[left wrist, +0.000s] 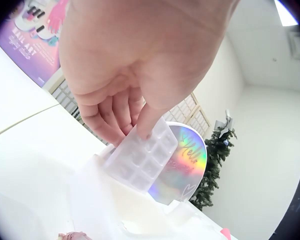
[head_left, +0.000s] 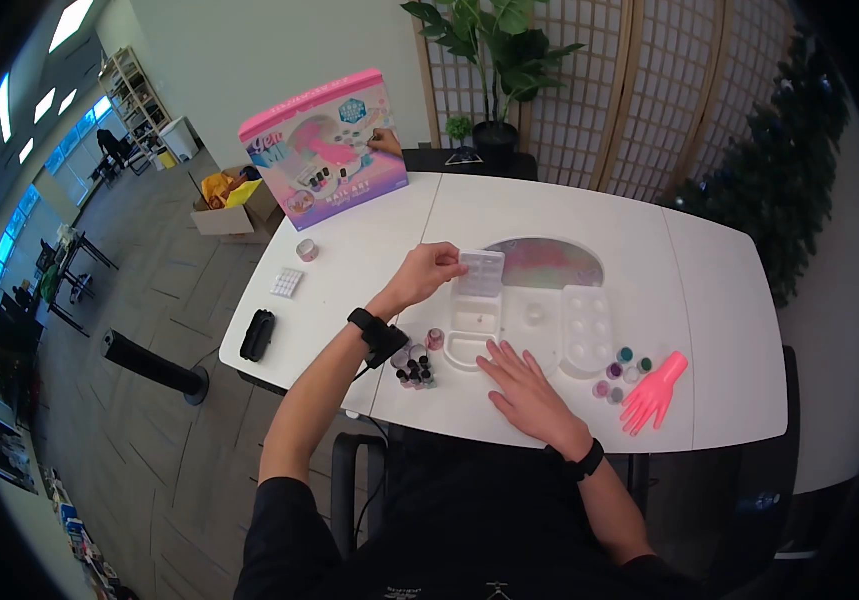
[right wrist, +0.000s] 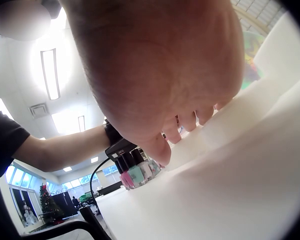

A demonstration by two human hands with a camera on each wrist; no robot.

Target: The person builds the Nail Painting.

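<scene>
Fingers (left wrist: 121, 111) of my left hand (head_left: 427, 274) pinch the left edge of a translucent plastic tray with square cells (head_left: 482, 272), held tilted over the far left part of a white plastic base with moulded compartments (head_left: 539, 352). A rounded, rainbow-shimmering panel (head_left: 549, 262) rises at the base's far side. My right hand (head_left: 529, 395) lies with straight, spread fingers at the base's near edge, gripping nothing. On the right of the base sits a white palette with round wells (head_left: 586, 330); beyond it, small round pots in several colours (head_left: 615, 371) stand beside a bright pink plastic hand (head_left: 657, 390). Near my left forearm, black-capped nail polish bottles (head_left: 416, 376) cluster on the white table (head_left: 734, 320). A pink and purple cardboard box (head_left: 334, 150) stands at the far left.
</scene>
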